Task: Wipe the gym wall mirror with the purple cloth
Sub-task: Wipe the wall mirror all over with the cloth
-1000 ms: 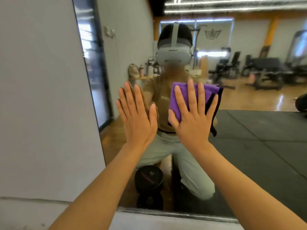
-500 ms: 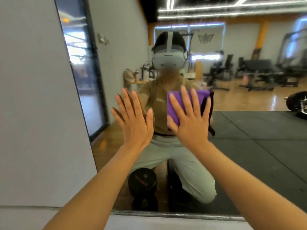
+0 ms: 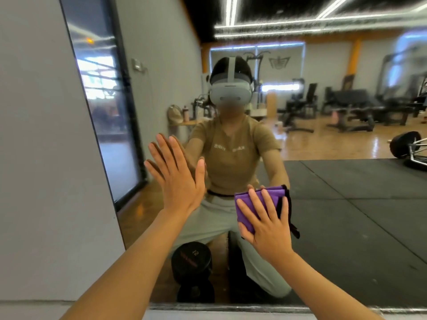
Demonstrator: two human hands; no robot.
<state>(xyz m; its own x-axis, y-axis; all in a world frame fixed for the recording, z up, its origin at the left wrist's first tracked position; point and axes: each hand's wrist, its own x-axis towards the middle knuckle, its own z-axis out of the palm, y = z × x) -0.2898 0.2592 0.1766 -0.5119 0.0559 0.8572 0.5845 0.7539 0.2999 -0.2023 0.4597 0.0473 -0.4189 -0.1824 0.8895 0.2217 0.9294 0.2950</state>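
Note:
The wall mirror point(image 3: 335, 204) fills most of the view and reflects a gym and a kneeling person with a headset. My left hand point(image 3: 178, 179) lies flat on the glass with straight, spread fingers, left of centre. My right hand point(image 3: 268, 225) presses the folded purple cloth point(image 3: 270, 195) against the mirror with straight fingers, lower and to the right. Only the cloth's top and left edge show past my fingers, and its dark trim hangs at the right.
A grey wall point(image 3: 46, 158) borders the mirror on the left. The mirror's bottom frame point(image 3: 231, 307) runs across near the lower edge. A black dumbbell point(image 3: 191, 259) shows in the reflection low in the glass, between my forearms.
My right hand has slid the purple cloth down the mirror, from chest height of the reflection to around its knee. My left hand has stayed flat on the glass.

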